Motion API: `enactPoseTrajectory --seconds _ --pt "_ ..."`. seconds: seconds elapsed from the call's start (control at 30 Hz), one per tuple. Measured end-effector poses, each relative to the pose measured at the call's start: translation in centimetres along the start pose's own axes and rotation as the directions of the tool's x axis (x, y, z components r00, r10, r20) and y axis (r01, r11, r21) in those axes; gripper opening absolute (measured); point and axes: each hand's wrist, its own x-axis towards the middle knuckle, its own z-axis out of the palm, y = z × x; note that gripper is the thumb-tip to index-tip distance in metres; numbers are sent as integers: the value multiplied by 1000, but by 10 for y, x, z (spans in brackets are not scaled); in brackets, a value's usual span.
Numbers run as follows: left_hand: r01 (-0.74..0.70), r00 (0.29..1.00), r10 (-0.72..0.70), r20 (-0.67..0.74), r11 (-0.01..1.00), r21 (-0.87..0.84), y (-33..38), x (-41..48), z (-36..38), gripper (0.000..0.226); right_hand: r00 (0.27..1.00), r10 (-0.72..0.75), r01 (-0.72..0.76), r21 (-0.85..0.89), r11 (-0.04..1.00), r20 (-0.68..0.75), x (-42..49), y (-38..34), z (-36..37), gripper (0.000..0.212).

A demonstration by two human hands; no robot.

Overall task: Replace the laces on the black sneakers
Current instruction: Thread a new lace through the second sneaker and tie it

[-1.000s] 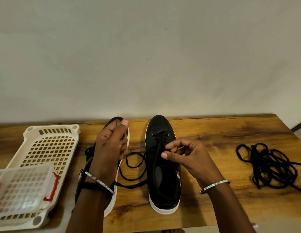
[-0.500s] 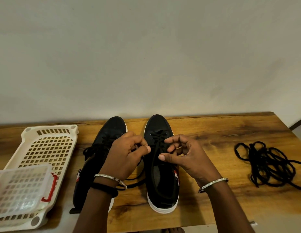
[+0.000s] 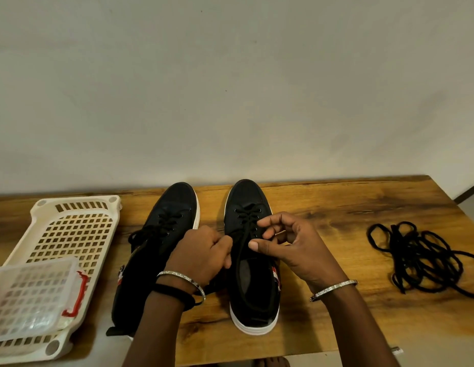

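Two grips on one lace: our left hand clutches it, right hand pinches it above the sneaker. We should tension evenly.

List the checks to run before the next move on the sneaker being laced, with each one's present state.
1. Worked black sneaker with white sole flat on wooden table: ok.
2. Grip of left hand on its black lace: ok.
3. Pinch of right hand on the lace end: cannot tell.
4. Lace tied off: not ok, a strand lies loose in the opening.
5. Clearance from tangled pile of loose black laces: ok, apart.
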Motion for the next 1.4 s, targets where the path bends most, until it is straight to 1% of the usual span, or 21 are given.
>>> enactPoseTrajectory --seconds 0.07,0.13,0.17,0.2,0.23,0.27,0.37,0.47,0.53,0.6,0.67,0.7,0.77,0.8,0.87,0.97,1.03,1.1,1.2,1.3,1.4 --pt "-27 991 29 -129 999 18 -2 2 2 44 1000 -3 3 32 999 -1 0 0 -2 46" --pt "-121 955 144 -261 988 100 -6 6 6 25 1000 3 -3 68 998 -12 0 1 -2 42" --pt "-169 941 199 -273 977 131 -7 7 6 10 1000 7 -5 73 997 -26 0 2 -3 38" --pt "-196 943 227 -242 970 143 -7 8 7 6 999 8 -5 71 997 -41 1 3 -3 35" --pt "-217 950 242 -200 967 136 -9 9 9 16 999 7 -3 68 998 -54 1 3 -3 30" --pt "-225 953 244 -178 967 121 -10 9 10 19 998 3 1 64 998 -63 2 4 -3 24" --pt "-226 935 262 -240 960 168 -9 10 8 4 997 -19 23 53 998 -74 3 6 -2 12" --pt "-225 931 257 -260 963 147 -9 10 10 8 993 -52 60 74 995 -103 4 3 0 9" --pt "-241 924 234 -302 970 13 -7 10 10 8 989 -84 94 82 992 -121 4 0 3 6" --pt "-242 944 166 -286 937 -254 1 8 6 7 987 -117 127 87 988 -108 1 -5 7 3" --pt "-216 973 134 -188 815 -537 9 6 -1 12 986 -153 158 75 985 -66 -1 -8 12 8" --pt "-214 977 152 -152 746 -631 12 5 -5 20 986 -163 165 67 984 -42 -2 -10 15 11" --pt "-214 971 220 -95 617 -757 15 3 -9 35 983 -182 183 44 982 -7 -4 -13 22 16" --pt "-202 966 249 -65 575 -793 18 1 -10 37 979 -203 202 26 979 8 -5 -15 26 18" --pt "-183 953 302 -11 546 -817 20 -2 -10 37 966 -254 254 -10 967 46 -4 -17 32 25" --pt "-182 934 355 36 562 -807 21 -2 -9 37 943 -328 329 -12 944 50 -2 -15 37 25" --pt "-193 942 334 16 581 -791 17 0 -9 35 950 -306 301 74 951 59 -2 -18 36 20" --pt "-261 955 282 -86 672 -693 10 4 -7 31 974 -217 193 265 945 63 -6 -26 32 12" --pt "-312 947 223 -232 815 -489 -1 7 -1 26 995 -102 83 448 890 18 -8 -34 17 17" --pt "-303 918 136 -374 848 -435 -6 9 3 14 998 -10 49 615 787 -66 -8 -33 -3 27" --pt "-235 897 21 -442 868 -437 -7 10 5 10 992 59 50 778 627 -112 -10 -32 -21 31"
